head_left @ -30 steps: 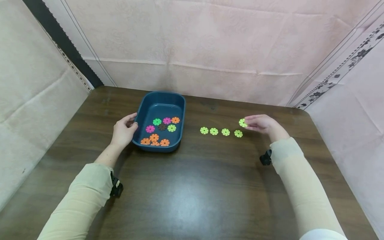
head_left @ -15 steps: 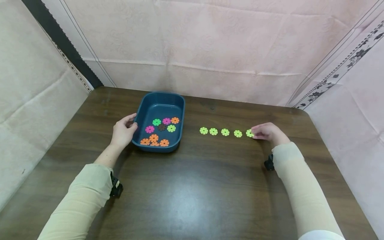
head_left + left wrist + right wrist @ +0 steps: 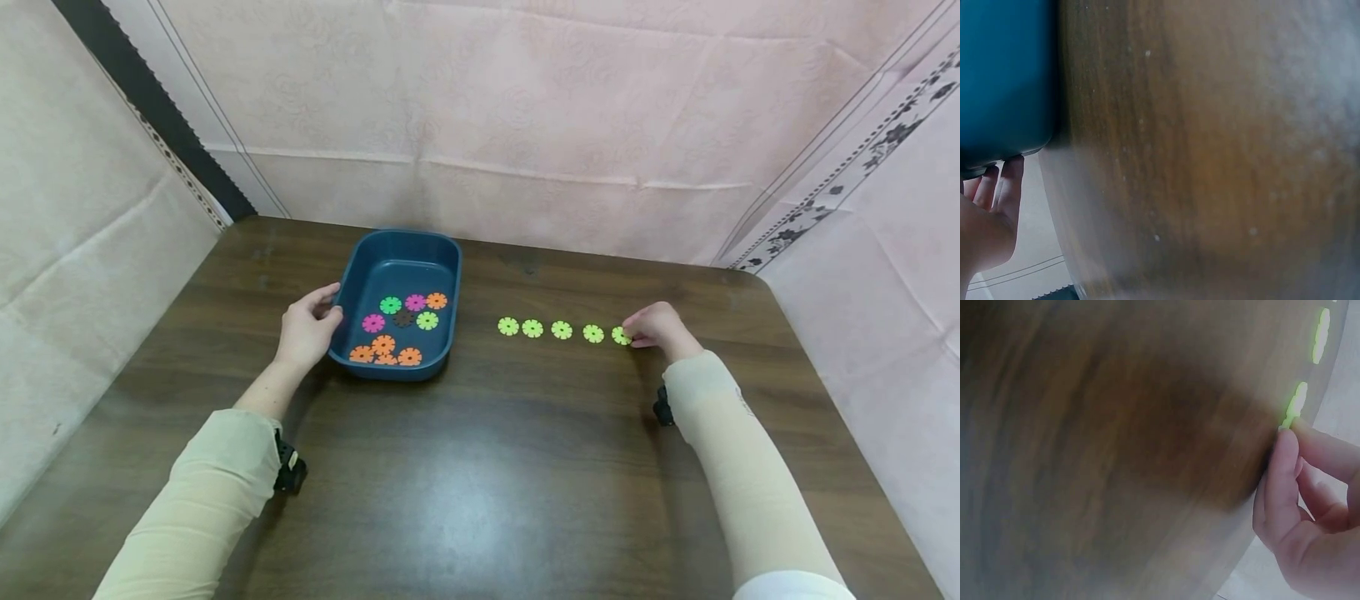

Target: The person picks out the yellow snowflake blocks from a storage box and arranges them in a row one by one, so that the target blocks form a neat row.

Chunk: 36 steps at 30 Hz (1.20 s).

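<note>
My left hand holds the left side of a blue plastic tub, thumb at the rim. In the left wrist view, several fingertips meet the tub's edge. With thumb and fingers, my right hand pinches a yellow-green notched disc at the right end of a row on the table. The right wrist view shows this disc edge-on between the fingertips. To its left in the row lies a neighbouring yellow-green disc, followed by several more.
Inside the tub lie several loose discs: orange ones, pink ones, a green one, a yellow-green one and a dark brown one. A pale cloth hangs behind the brown wooden table.
My right hand has brought the yellow-green disc down and rightward to the end of the row, then shifted slightly left. The left hand and tub have stayed put.
</note>
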Available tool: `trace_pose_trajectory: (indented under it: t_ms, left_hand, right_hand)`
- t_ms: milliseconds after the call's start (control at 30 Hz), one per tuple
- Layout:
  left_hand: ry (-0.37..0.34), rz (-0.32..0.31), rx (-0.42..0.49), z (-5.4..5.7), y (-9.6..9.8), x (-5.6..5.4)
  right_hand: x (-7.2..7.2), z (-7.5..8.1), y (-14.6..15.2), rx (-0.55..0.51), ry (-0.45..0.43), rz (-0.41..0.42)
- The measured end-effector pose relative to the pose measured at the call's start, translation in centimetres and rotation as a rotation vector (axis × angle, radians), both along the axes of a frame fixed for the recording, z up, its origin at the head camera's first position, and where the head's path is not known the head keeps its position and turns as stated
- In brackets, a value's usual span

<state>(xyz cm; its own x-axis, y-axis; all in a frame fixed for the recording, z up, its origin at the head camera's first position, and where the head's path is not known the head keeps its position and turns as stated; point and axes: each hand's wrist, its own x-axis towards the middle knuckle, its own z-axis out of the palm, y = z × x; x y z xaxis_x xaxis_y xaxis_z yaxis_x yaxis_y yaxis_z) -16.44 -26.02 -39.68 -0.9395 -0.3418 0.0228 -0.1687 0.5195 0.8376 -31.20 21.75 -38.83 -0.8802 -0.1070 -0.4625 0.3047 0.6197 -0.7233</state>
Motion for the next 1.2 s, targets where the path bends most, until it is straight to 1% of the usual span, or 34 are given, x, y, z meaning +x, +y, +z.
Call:
trace_pose_trajectory:
  t_ms: [200,333,433,533,600,733,833,900,1000,1200]
  left_hand:
    - [-0.003,-0.003,-0.004,0.1,-0.1,0.1]
    - [0.001,-0.003,-0.01,0.3,-0.2,0.2]
    - [0.001,0.0,-0.011,0.3,-0.3,0.3]
    - [-0.001,0.003,-0.011,0.3,-0.3,0.3]
    - [-0.006,0.005,-0.013,0.3,-0.2,0.3]
    - [-0.007,0.001,-0.015,0.4,-0.2,0.3]
    - [-0.009,-0.003,-0.012,0.4,-0.1,0.3]
    - [-0.008,-0.003,-0.01,0.5,-0.1,0.3]
    - [-0.005,-0.001,-0.006,0.6,0.1,0.4]
    - [-0.005,-0.004,0.007,0.5,0.2,0.3]
  right_hand:
    - [-0.3,0.0,-0.5,0.009,-0.018,-0.018]
    - [-0.7,1.0,-1.9,0.016,0.004,0.008]
    - [-1.0,2.3,-4.2,0.009,0.044,0.045]
    - [-1.0,3.8,-7.4,-0.027,0.069,0.079]
    - [-0.8,4.7,-9.8,-0.05,0.074,0.115]
    - [-0.1,6.3,-14.5,-0.147,0.041,0.179]
    - [0.7,7.0,-17.7,-0.215,0.005,0.213]
    - [1.3,7.1,-19.6,-0.236,-0.001,0.234]
    - [2.3,7.0,-22.2,-0.242,-0.019,0.266]
    - [4.2,6.5,-26.1,-0.259,-0.061,0.317]
